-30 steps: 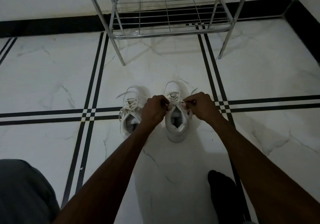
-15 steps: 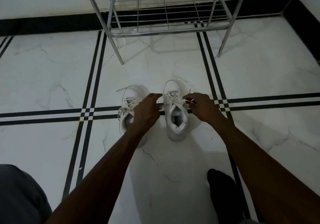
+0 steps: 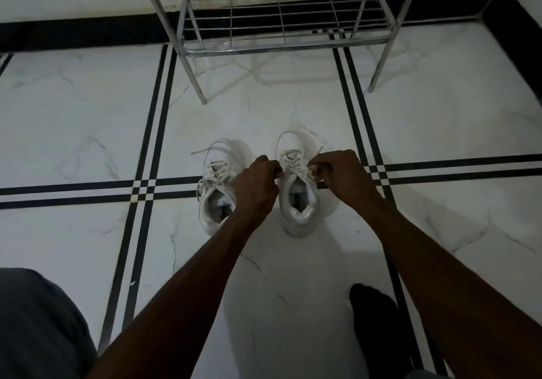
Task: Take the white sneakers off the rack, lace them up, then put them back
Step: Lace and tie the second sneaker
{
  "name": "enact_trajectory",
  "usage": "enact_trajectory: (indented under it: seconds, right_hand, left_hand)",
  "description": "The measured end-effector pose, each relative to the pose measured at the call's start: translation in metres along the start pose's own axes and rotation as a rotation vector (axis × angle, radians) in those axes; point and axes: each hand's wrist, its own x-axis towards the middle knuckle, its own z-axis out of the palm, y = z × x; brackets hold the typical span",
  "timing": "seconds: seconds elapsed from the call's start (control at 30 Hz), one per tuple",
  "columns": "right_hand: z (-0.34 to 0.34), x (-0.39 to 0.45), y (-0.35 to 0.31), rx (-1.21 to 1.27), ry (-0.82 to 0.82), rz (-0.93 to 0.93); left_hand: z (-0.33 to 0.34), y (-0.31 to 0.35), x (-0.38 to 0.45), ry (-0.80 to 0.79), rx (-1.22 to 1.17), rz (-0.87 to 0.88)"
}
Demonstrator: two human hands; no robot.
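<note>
We see the left hand [image 3: 258,185] and right hand [image 3: 337,173] each pinching a lace end at the throat of the right sneaker [image 3: 297,191]; half a second ago the fingers lay looser, so tightening appears underway. The left sneaker [image 3: 217,191], laces slack, stands just beside on the floor [image 3: 88,114], before the empty rack [image 3: 281,41].

Two white sneakers [image 3: 297,191] side by side on floor, toes toward metal rack [image 3: 281,26], laces loose
</note>
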Motion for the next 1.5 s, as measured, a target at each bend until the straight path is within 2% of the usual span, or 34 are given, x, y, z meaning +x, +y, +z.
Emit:
enact_trajectory:
  seconds: [0.07,0.17,0.57,0.73,0.83,0.9,0.97,1.07,1.17,1.23,1.33,1.5]
  right_hand:
    - [0.002,-0.001,0.004,-0.031,0.035,0.011]
    - [0.008,-0.003,0.004,0.061,0.088,0.123]
    - [0.023,0.0,0.012,0.18,0.134,0.451]
    - [0.019,-0.005,0.011,0.057,0.104,0.322]
    - [0.013,-0.004,0.012,0.024,0.022,0.328]
    - [0.005,-0.001,0.017,0.09,-0.038,0.395]
    - [-0.004,0.0,0.016,0.293,-0.049,0.472]
    - [-0.014,0.006,0.003,0.589,0.011,0.565]
    - [-0.018,0.018,-0.016,0.834,0.065,0.576]
    - [-0.018,0.024,-0.027,0.908,0.055,0.556]
    - [-0.015,0.025,-0.034,0.922,0.043,0.539]
    - [-0.003,0.021,-0.029,0.825,0.044,0.412]
  left_hand:
    - [0.0,0.0,0.001,-0.003,0.03,0.023]
    - [0.0,0.0,0.002,-0.012,0.061,0.037]
    - [0.001,-0.005,-0.001,-0.075,0.004,-0.004]
    - [-0.001,-0.012,0.006,-0.112,-0.093,0.006]
    - [-0.007,-0.019,0.009,-0.112,-0.268,0.023]
    - [-0.016,-0.018,0.005,-0.126,-0.425,-0.063]
    - [-0.025,-0.015,0.001,-0.167,-0.608,-0.173]
    - [-0.035,-0.007,0.002,-0.174,-0.898,-0.249]
    - [-0.04,0.004,0.006,-0.155,-1.007,-0.207]
    - [-0.043,0.01,0.009,-0.154,-1.093,-0.21]
    - [-0.037,0.013,0.017,-0.144,-1.164,-0.228]
    - [-0.023,0.014,0.021,-0.093,-1.097,-0.149]
